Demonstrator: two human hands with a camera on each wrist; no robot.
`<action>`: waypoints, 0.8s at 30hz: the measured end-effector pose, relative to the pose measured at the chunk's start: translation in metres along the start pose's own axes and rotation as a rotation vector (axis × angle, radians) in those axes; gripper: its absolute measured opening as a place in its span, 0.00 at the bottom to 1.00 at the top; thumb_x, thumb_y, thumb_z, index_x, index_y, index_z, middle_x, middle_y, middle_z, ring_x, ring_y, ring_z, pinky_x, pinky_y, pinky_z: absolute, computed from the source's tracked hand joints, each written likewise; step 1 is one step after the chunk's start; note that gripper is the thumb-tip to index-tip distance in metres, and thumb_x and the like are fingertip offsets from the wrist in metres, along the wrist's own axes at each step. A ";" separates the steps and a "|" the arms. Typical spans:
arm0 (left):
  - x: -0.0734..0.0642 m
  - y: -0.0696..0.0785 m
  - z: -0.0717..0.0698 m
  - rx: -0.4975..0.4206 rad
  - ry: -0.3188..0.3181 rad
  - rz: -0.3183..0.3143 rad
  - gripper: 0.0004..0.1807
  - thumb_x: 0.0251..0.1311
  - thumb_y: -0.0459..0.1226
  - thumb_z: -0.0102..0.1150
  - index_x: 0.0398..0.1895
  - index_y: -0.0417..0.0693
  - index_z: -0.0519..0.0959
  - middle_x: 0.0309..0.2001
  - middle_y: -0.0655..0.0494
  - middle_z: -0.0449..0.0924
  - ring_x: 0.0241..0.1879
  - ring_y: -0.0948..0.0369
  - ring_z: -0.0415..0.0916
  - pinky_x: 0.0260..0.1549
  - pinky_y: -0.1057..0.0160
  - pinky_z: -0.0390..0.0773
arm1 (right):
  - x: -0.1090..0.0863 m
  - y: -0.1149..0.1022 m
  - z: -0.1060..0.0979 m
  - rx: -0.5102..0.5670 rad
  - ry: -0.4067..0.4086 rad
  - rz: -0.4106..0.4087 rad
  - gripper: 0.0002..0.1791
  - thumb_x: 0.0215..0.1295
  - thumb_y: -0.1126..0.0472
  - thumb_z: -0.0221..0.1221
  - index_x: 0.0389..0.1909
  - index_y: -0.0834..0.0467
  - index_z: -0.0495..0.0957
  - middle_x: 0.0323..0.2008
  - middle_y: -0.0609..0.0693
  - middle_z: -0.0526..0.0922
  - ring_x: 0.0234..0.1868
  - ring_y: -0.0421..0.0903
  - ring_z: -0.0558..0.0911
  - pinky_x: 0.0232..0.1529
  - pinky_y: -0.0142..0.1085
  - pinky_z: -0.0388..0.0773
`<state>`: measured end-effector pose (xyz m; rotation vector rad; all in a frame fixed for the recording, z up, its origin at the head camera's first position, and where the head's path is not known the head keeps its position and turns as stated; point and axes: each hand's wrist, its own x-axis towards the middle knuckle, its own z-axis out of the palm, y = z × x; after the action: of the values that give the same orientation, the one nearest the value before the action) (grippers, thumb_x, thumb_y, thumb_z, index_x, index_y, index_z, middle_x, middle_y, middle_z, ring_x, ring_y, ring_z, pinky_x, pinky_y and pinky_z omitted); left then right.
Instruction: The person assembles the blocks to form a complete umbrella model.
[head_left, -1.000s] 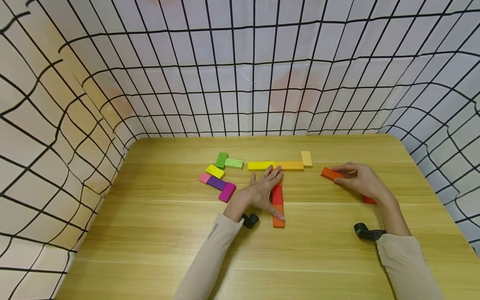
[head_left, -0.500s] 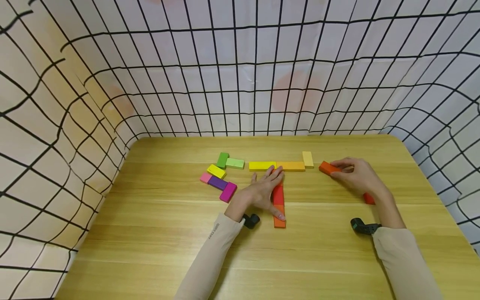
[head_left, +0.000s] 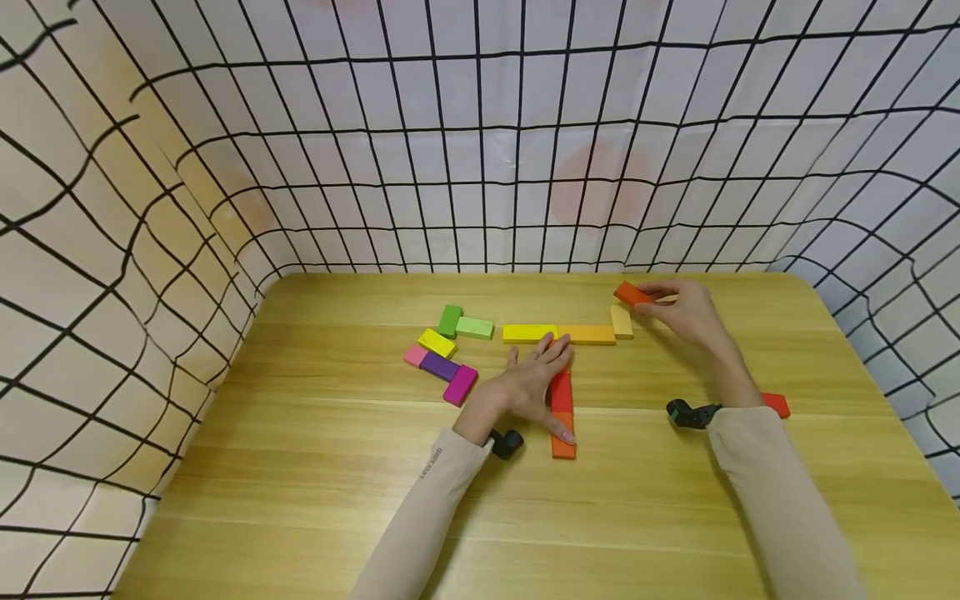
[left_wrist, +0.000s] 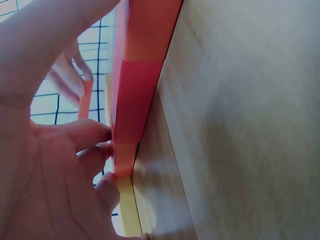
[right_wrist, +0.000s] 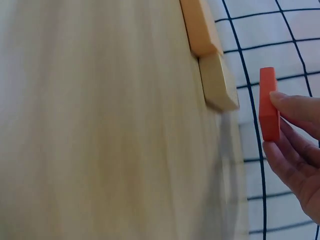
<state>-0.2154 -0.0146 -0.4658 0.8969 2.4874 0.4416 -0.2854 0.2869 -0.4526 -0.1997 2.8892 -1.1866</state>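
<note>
My right hand (head_left: pixel 686 312) pinches an orange-red block (head_left: pixel 632 294) between thumb and fingers, above the table near its back. Just below and left of that block lies a pale yellow block (head_left: pixel 621 322), at the right end of a row with an orange-yellow block (head_left: pixel 587 335) and a yellow block (head_left: pixel 529 334). From this row a column with a red block (head_left: pixel 561 390) and an orange block (head_left: pixel 563 450) runs toward me. My left hand (head_left: pixel 525 387) rests along the column with fingers spread, partly covering it; the left wrist view shows its fingertips (left_wrist: pixel 105 150) touching the blocks' side.
Left of the row lie a green block (head_left: pixel 450 321), a light green block (head_left: pixel 476 327), a yellow piece (head_left: pixel 437 342), and joined pink, purple (head_left: pixel 439 366) and magenta blocks (head_left: pixel 461 385). Another red block (head_left: pixel 776 405) lies by my right forearm. Black grid netting (head_left: pixel 480 179) surrounds the table.
My right hand has carried the orange-red block backward and left, from right of the row to beside and above the pale yellow block. My left hand has stayed on the column.
</note>
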 end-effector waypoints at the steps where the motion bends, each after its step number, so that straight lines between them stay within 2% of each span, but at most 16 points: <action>1: 0.000 0.000 0.000 0.001 -0.001 -0.002 0.76 0.43 0.65 0.78 0.86 0.53 0.36 0.85 0.61 0.22 0.84 0.58 0.17 0.79 0.32 0.28 | 0.004 -0.003 0.002 0.004 0.000 -0.001 0.24 0.72 0.56 0.65 0.64 0.65 0.79 0.62 0.68 0.79 0.59 0.65 0.80 0.60 0.58 0.79; 7: -0.001 0.000 0.001 0.006 0.000 -0.008 0.76 0.43 0.65 0.78 0.86 0.54 0.36 0.85 0.62 0.22 0.84 0.59 0.17 0.79 0.33 0.29 | 0.030 -0.014 0.017 0.020 0.006 -0.005 0.25 0.71 0.57 0.66 0.64 0.64 0.79 0.60 0.70 0.81 0.60 0.65 0.79 0.59 0.56 0.78; 12: 0.001 0.000 0.001 0.015 0.009 -0.008 0.76 0.43 0.65 0.78 0.86 0.55 0.37 0.85 0.63 0.23 0.84 0.60 0.18 0.79 0.33 0.30 | 0.045 -0.017 0.029 0.035 0.014 0.020 0.24 0.70 0.59 0.66 0.63 0.65 0.80 0.57 0.70 0.83 0.58 0.64 0.80 0.55 0.48 0.77; 18: 0.002 -0.001 0.002 0.008 0.007 -0.001 0.76 0.43 0.65 0.78 0.86 0.54 0.37 0.85 0.62 0.23 0.84 0.59 0.17 0.79 0.32 0.30 | 0.051 -0.014 0.038 0.053 0.010 0.048 0.23 0.69 0.62 0.66 0.61 0.69 0.80 0.53 0.71 0.83 0.51 0.61 0.82 0.43 0.31 0.75; 24: 0.001 -0.001 0.001 0.005 -0.002 -0.005 0.76 0.43 0.66 0.78 0.86 0.55 0.36 0.85 0.62 0.22 0.84 0.59 0.17 0.79 0.33 0.29 | 0.052 -0.012 0.041 0.011 0.017 0.025 0.20 0.68 0.63 0.66 0.58 0.70 0.82 0.50 0.71 0.84 0.47 0.60 0.82 0.39 0.29 0.73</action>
<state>-0.2164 -0.0145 -0.4679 0.8924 2.4896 0.4327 -0.3329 0.2433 -0.4716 -0.1534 2.8897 -1.2065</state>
